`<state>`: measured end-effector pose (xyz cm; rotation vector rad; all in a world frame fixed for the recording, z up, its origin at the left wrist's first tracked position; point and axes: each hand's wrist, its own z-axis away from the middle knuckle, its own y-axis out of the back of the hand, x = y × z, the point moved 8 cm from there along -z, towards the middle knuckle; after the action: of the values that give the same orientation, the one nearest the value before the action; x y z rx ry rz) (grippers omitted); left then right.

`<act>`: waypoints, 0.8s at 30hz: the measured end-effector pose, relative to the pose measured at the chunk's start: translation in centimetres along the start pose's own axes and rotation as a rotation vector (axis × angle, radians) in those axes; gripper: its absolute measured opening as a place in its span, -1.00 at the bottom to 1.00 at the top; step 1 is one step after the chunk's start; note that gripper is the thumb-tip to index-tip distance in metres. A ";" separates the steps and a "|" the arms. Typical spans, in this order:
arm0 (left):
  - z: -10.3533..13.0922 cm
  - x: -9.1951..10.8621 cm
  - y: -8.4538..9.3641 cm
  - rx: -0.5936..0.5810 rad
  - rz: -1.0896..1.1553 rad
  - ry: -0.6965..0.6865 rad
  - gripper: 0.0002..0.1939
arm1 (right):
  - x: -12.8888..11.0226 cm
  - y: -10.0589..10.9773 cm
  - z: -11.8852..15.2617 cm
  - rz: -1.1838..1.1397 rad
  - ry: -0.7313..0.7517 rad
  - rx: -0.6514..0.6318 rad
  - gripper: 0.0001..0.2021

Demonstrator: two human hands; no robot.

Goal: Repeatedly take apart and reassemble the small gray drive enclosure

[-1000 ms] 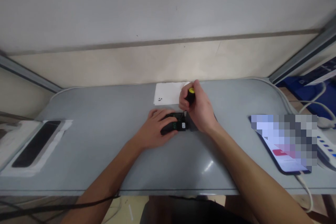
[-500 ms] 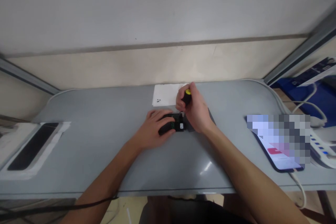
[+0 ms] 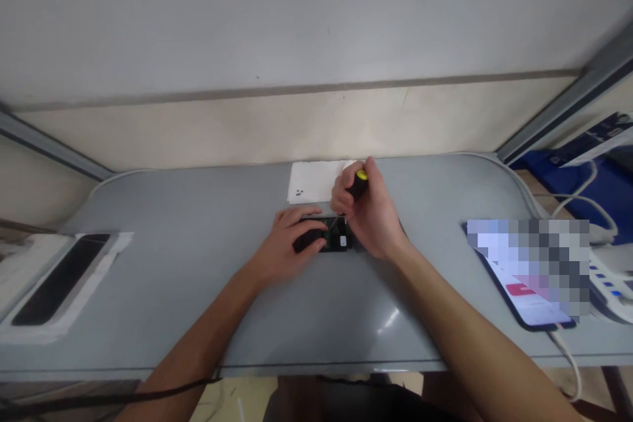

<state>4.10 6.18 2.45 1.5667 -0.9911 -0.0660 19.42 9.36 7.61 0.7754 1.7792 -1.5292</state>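
Observation:
A small black device [image 3: 337, 245] with a green circuit board showing lies flat on the grey desk. It carries a little white label near its right end. My left hand [image 3: 284, 247] grips its left part, thumb on the near side and fingers on the far side. Above the right end, my right hand [image 3: 376, 217] is wrapped round a screwdriver [image 3: 359, 184] with a black handle and a yellow cap. The thin shaft slants down left to the board; I cannot tell what its tip touches. Behind my right hand, a dark flat thing is mostly hidden.
White paper [image 3: 314, 178] with several tiny dark pieces [image 3: 299, 192] lies behind the device. A lit phone [image 3: 524, 290] with a cable is at the right, beside a white power strip [image 3: 613, 287]. A dark phone-shaped panel [image 3: 62, 280] lies far left on white material.
My right hand and the screwdriver handle have shifted slightly right and tilted, so more of the board shows. My left hand still grips the device, slightly farther left.

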 end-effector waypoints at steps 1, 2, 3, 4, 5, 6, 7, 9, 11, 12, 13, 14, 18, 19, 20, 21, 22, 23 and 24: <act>0.0 -0.2 0.0 0.006 0.008 0.006 -0.78 | 0.0 0.0 0.0 0.006 0.001 -0.001 -0.40; 0.1 -0.2 0.1 0.013 0.013 0.007 -0.79 | 0.0 0.1 0.0 0.020 0.007 0.000 -0.40; 0.1 -0.2 0.2 0.025 0.015 0.003 -0.80 | 0.1 0.2 -0.1 0.041 0.015 0.001 -0.41; 0.1 -0.2 0.2 0.035 0.014 -0.005 -0.81 | 0.1 0.4 -0.1 0.065 0.024 0.003 -0.42; 0.0 -0.1 0.3 0.042 0.013 -0.013 -0.82 | 0.2 0.5 -0.2 0.088 0.030 0.005 -0.43; 0.0 0.0 0.3 0.044 0.010 -0.020 -0.82 | 0.3 0.6 -0.2 0.109 0.031 0.004 -0.43; 0.0 0.0 0.3 0.045 0.008 -0.023 -0.82 | 0.4 0.6 -0.2 0.124 0.030 0.002 -0.43; -0.1 0.0 0.3 0.040 0.004 -0.017 -0.82 | 0.6 0.5 -0.2 0.120 0.026 0.000 -0.41; -0.1 0.0 0.3 0.042 0.004 -0.006 -0.82 | 0.5 0.4 -0.2 0.088 0.028 0.003 -0.40; -0.1 -0.1 0.3 0.043 0.004 -0.002 -0.82 | 0.4 0.4 -0.2 0.067 0.031 0.006 -0.40; 0.0 -0.1 0.3 0.043 0.004 0.001 -0.82 | 0.3 0.3 -0.2 0.046 0.032 0.010 -0.40; 0.0 -0.1 0.3 0.043 0.004 0.002 -0.82 | 0.2 0.3 -0.2 0.025 0.033 0.015 -0.42; 0.0 0.0 0.3 0.046 0.010 -0.013 -0.86 | 0.1 0.3 0.0 -0.054 0.013 0.041 -0.46; -0.1 0.0 0.3 0.048 0.014 -0.017 -0.87 | 0.2 0.2 0.0 -0.068 0.004 0.039 -0.47; -0.1 0.0 0.3 0.050 0.020 -0.019 -0.87 | 0.2 0.2 0.1 -0.082 -0.002 0.033 -0.47; -0.2 0.0 0.3 0.052 0.028 -0.018 -0.86 | 0.2 0.1 0.0 -0.093 -0.004 0.026 -0.47; -0.2 -0.1 0.4 0.055 0.039 -0.017 -0.85 | 0.1 0.1 0.0 -0.104 -0.002 0.022 -0.48; -0.2 -0.2 0.4 0.059 0.050 -0.016 -0.85 | 0.0 0.1 0.0 -0.114 0.003 0.022 -0.50; -0.3 -0.3 0.5 0.064 0.060 -0.016 -0.85 | -0.1 0.1 0.0 -0.120 0.005 0.024 -0.51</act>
<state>3.83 6.61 2.79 1.5957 -1.0612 -0.0043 19.56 9.38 7.60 0.6953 1.8429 -1.6304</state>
